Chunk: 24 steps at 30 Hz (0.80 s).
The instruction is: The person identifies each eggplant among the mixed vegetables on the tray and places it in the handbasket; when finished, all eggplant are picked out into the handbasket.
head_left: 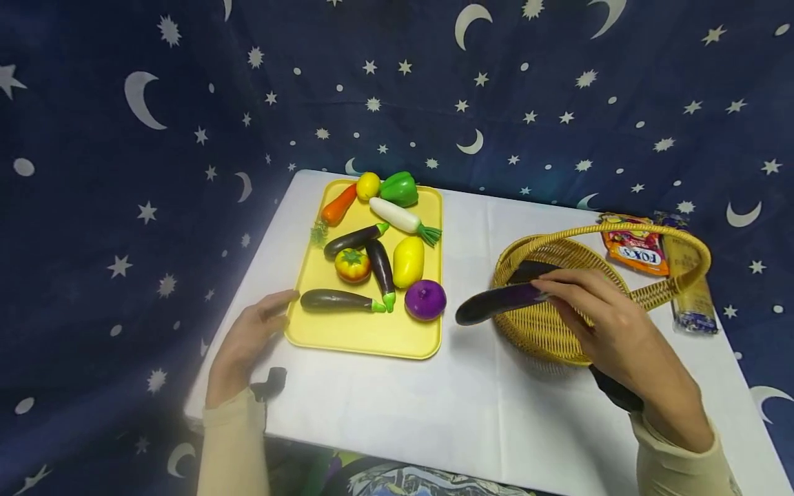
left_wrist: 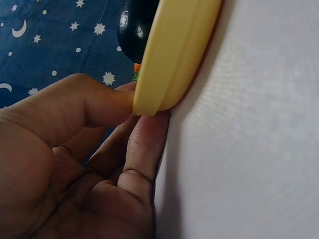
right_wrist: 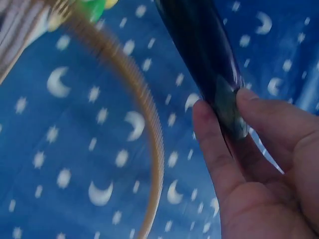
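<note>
My right hand pinches a dark purple eggplant by its stem end. The eggplant is held over the left side of a woven basket, its blunt end pointing left toward the tray. In the right wrist view, thumb and fingers close around the eggplant's cap. My left hand is at the left edge of a yellow tray; the left wrist view shows thumb and finger gripping its rim. On the tray lie several eggplants, one nearest that hand. A dark shape shows inside the basket.
The tray also bears a carrot, lemon, green pepper, white radish, tomato, yellow mango-like fruit and purple onion. Beyond the basket's arched handle lie a FOX'S candy bag and a long package.
</note>
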Each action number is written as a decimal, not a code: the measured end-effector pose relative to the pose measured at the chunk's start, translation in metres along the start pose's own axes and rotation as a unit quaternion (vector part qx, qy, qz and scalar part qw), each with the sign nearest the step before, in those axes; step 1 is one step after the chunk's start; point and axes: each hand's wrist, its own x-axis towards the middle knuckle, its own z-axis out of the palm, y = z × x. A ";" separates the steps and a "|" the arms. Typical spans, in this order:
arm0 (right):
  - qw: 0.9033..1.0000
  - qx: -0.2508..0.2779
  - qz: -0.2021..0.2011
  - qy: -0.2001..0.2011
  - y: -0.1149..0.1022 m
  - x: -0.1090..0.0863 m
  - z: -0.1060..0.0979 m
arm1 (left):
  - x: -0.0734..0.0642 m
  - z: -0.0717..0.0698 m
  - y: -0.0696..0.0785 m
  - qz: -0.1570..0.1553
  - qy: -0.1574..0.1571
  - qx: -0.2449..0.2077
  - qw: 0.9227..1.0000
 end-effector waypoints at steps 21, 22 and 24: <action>0.983 -0.114 0.121 -0.074 0.099 -0.020 -0.006 | 0.005 -0.003 -0.002 0.044 -0.003 0.006 0.999; 0.984 -0.111 0.116 -0.082 0.100 -0.018 -0.003 | 0.004 -0.003 -0.002 0.046 -0.004 0.007 0.999; 0.984 -0.102 0.105 -0.097 0.102 -0.012 0.003 | 0.002 -0.003 -0.002 0.045 -0.005 0.008 0.999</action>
